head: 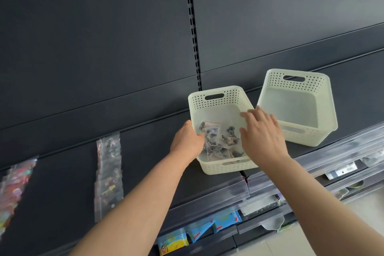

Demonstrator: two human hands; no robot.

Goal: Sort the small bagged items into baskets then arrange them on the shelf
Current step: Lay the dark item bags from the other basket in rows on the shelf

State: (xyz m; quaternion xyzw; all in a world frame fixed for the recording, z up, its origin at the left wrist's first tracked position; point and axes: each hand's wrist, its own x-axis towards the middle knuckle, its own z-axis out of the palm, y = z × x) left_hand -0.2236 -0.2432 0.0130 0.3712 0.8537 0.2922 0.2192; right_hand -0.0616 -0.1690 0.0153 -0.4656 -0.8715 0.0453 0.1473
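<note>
Flanking white basket (216,97), both hands (187,141) (261,131)

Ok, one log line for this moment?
left hand: holds bags in basket | right hand: open above | second basket: empty

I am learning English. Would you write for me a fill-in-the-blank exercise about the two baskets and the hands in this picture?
The left basket holds small clear ____.
The right basket holds ____.
The left hand grips the rim of the ____ basket, while the right hand is open over its right side.
Both baskets stand on a dark ____.
Missing words: bags; nothing; left; shelf.
</note>
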